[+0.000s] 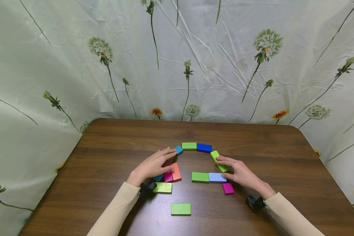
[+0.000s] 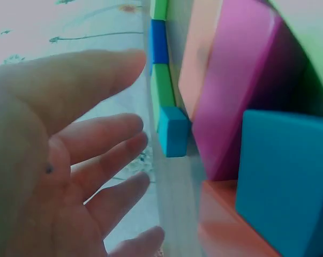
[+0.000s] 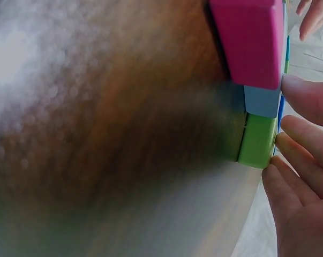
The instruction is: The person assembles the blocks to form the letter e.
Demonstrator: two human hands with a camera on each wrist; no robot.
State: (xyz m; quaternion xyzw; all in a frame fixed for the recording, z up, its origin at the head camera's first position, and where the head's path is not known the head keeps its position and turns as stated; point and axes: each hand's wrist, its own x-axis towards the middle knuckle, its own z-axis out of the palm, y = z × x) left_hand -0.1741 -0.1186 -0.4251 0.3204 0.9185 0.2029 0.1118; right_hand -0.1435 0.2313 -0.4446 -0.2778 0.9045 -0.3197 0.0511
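Dandelion-print fabric hangs behind a brown desk. On my head feed the right grip is unclenched, fingertips against a green block lying with its long axis far-left to near-right, far end by the dark blue block. Left grip is loose too, near a cyan block.
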